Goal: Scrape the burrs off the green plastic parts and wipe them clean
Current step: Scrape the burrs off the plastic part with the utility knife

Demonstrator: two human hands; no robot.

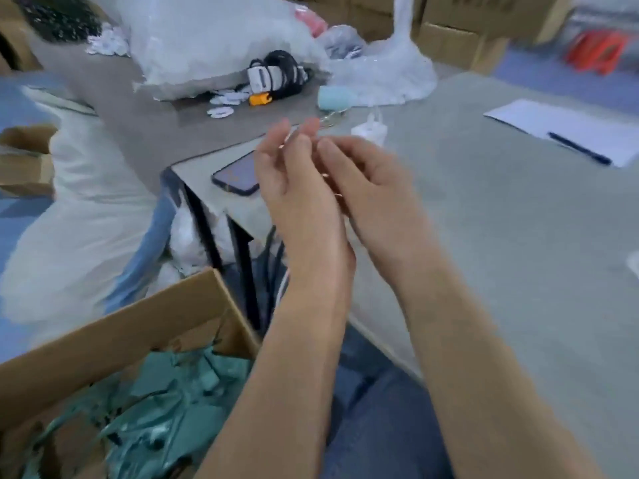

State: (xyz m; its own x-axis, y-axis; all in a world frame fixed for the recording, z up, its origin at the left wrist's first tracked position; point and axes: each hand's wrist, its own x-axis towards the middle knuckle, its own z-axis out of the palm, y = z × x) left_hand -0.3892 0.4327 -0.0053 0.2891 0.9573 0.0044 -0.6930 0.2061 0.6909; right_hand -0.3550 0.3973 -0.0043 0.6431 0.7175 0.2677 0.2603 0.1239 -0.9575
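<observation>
Both hands are raised together above the near-left corner of the grey surface [501, 236]. The left hand [294, 181] is held palm toward the camera, its fingers [281, 133] loosely curled around a thin, pale, blade-like sliver [292, 135] that shows between the fingertips; motion blur hides what it is. The right hand [366, 178] lies just beside the left, touching it, with its fingers [332, 146] bent inward toward the left palm. I cannot tell whether they grasp anything.

The green plastic parts [162, 406] lie heaped in an open cardboard box [114, 337] at the lower left, below the left forearm and off the surface, beside the person's blue-jeaned lap [373, 409].

A dark smartphone [237, 176] lies flat at the surface's left corner, partly behind the left hand. Further back sit a small white bottle [370, 127], a pale blue rounded object [333, 96], an orange piece [261, 98], scattered white ring-shaped parts [224, 102] and a tangle of black cable with a white device [276, 72]. Large clear plastic bags [214, 39] pile up behind these. Toward the right edge lies a white sheet of paper [567, 129] with a dark pen [579, 148] on it. Brown cartons [460, 39] stand in the background.
</observation>
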